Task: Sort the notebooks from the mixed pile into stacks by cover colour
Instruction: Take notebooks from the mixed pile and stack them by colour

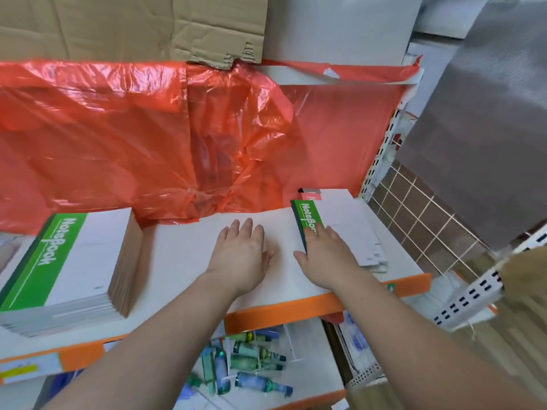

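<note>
Hands both down on the white shelf board with the orange front edge (pixel 183 261). Left hand (pixel 241 255) lies flat, palm down, fingers spread, grip open and empty on bare shelf. Right hand (pixel 327 255) rests on the near end of the green-spined notebook with white cover (pixel 307 217), fingers over its cover and thumb at its left edge; grip loose, pressing rather than closed around it.

That notebook tops a low, fanned pile of white-covered notebooks (pixel 355 232) at 2 o'clock from the hands. A red-covered notebook (pixel 310 196) peeks out at the pile's far end, mostly hidden. Tall green-spined stack of notebooks (pixel 71 261) stands at 9 o'clock, well apart from the hands.

Risks, as judged: the pile under the right hand is skewed, lower covers sticking out toward the shelf's front edge at 4 o'clock. Sliding the top book off sideways could drag those along and tip them over the lip. A thumb-only hold on the thin spine may slip.

Around: crumpled orange-red plastic sheet (pixel 148 128) hangs along the back at 12 o'clock, its hem just touching the shelf behind the tall stack, crowding space for a new stack. Small green and blue bottles (pixel 251 365) lie on the lower shelf beneath.
</note>
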`<action>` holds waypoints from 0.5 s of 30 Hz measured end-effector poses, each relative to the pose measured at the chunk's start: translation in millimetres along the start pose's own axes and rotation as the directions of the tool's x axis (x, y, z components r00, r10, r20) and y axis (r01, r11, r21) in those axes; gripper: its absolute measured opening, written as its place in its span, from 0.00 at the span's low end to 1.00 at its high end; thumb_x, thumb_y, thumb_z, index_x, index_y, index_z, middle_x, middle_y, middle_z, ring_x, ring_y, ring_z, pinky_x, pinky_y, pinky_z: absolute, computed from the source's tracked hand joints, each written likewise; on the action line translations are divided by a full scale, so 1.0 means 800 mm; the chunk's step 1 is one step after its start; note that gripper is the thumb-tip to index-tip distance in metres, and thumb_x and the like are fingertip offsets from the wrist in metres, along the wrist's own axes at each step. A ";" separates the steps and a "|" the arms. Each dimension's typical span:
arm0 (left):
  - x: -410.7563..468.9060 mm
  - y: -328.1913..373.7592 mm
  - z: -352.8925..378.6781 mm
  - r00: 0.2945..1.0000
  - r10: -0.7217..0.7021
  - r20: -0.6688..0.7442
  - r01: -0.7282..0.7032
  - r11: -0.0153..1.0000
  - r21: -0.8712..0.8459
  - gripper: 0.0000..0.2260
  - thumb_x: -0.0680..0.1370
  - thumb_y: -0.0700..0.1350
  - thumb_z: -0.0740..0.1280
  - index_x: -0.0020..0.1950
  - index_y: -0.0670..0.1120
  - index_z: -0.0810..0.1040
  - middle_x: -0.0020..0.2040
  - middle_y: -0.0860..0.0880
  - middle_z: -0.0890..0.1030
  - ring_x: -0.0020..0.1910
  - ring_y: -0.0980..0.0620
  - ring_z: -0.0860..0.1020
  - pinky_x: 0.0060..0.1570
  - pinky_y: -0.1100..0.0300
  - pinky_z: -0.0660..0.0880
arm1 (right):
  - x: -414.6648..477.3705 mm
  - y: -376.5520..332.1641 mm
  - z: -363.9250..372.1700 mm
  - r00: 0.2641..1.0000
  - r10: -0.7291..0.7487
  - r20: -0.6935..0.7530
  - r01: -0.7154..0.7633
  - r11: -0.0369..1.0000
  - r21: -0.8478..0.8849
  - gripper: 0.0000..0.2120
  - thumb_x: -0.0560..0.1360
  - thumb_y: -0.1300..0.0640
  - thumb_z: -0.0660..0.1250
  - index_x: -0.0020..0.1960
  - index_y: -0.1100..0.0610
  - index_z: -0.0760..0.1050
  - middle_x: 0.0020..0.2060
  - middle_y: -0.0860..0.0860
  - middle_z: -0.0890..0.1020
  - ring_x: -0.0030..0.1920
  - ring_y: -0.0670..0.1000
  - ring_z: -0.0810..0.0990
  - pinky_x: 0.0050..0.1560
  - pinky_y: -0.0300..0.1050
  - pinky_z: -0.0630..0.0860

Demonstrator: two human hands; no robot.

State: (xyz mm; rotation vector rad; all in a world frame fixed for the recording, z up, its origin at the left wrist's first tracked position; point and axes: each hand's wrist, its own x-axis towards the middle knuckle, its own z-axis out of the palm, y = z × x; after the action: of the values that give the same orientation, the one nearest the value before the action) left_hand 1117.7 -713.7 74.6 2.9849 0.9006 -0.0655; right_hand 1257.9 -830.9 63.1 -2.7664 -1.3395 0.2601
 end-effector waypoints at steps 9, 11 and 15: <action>0.028 -0.003 0.014 0.999 0.015 0.035 -0.015 1.000 -0.013 0.26 0.83 0.57 0.53 0.77 0.45 0.58 0.79 0.42 0.56 0.78 0.38 0.54 0.76 0.46 0.53 | 0.011 -0.003 -0.002 0.999 0.010 -0.048 -0.013 0.998 -0.066 0.15 0.79 0.56 0.57 0.64 0.60 0.68 0.59 0.59 0.74 0.57 0.59 0.71 0.50 0.47 0.68; 0.032 -0.004 0.018 0.999 0.018 0.048 -0.017 1.000 -0.022 0.26 0.83 0.57 0.53 0.77 0.45 0.58 0.79 0.42 0.57 0.78 0.38 0.55 0.76 0.46 0.54 | 0.013 -0.003 -0.003 0.997 0.008 -0.073 -0.012 0.998 -0.064 0.15 0.79 0.57 0.56 0.63 0.61 0.68 0.57 0.58 0.76 0.55 0.58 0.73 0.45 0.45 0.66; 0.042 -0.003 0.019 0.998 -0.059 -0.023 0.049 0.953 -0.300 0.19 0.82 0.54 0.57 0.67 0.44 0.71 0.67 0.43 0.74 0.67 0.40 0.71 0.64 0.50 0.70 | 0.011 -0.008 -0.010 0.986 0.052 -0.160 -0.061 0.997 -0.051 0.12 0.79 0.62 0.58 0.62 0.62 0.70 0.53 0.58 0.80 0.50 0.59 0.81 0.39 0.45 0.69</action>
State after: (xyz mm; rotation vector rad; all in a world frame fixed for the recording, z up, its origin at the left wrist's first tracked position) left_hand 1143.8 -694.0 58.0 2.6878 0.9036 0.1087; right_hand 1259.9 -819.4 70.8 -2.8041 -1.2506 0.0040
